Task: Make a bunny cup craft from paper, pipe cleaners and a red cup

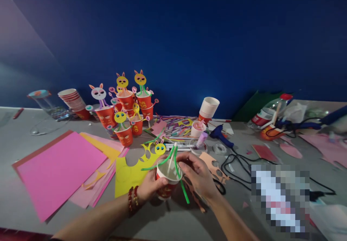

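My left hand [150, 183] is wrapped round a red and white paper cup [164, 190], held upright above the table. Green pipe cleaners [185, 193] rise from inside the cup, bend, and hang over its rim on both sides; a pale strip stands among them. At the right of the rim, my right hand [197, 174] has its fingers closed on one green pipe cleaner. Just behind the cup lies a round yellow paper face [160, 148] with blue eyes and small ears. Under and left of my left hand is a cut yellow-green sheet [124, 177].
Finished cup figures [126, 136] stand at back left beside stacked cups [72, 102]. Pink paper [67, 168] covers the left. Pens and pipe cleaners [176, 127] lie behind. A blue glue gun [222, 136], its black cable [235, 161] and a bottle [267, 112] are at right.
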A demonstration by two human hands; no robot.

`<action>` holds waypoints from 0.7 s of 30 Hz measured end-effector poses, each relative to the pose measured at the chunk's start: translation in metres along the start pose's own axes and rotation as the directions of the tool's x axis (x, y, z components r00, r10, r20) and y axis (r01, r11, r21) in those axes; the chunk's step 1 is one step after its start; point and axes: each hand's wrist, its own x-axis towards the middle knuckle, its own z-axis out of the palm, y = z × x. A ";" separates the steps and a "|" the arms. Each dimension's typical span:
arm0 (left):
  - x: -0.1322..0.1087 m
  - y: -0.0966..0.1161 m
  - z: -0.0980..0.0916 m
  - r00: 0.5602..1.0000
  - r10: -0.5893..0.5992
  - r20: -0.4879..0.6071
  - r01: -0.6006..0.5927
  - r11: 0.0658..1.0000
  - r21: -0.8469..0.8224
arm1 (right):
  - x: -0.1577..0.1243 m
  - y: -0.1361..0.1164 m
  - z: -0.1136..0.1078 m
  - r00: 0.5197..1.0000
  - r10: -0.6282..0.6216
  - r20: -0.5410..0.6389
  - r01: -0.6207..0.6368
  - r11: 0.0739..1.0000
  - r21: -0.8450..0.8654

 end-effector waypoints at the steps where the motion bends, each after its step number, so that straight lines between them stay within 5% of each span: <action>1: 0.001 0.002 0.000 1.000 -0.005 -0.016 0.004 1.000 -0.020 | 0.000 -0.001 -0.001 1.000 0.005 0.008 -0.005 1.000 0.009; 8: 0.010 0.021 0.003 1.000 0.009 -0.011 -0.009 1.000 0.025 | 0.000 -0.017 -0.004 0.991 -0.007 0.136 0.001 0.999 0.043; 21: 0.010 0.026 0.004 0.984 -0.176 -0.013 0.177 0.983 0.051 | 0.005 -0.011 -0.007 0.995 0.080 0.068 -0.083 0.995 0.053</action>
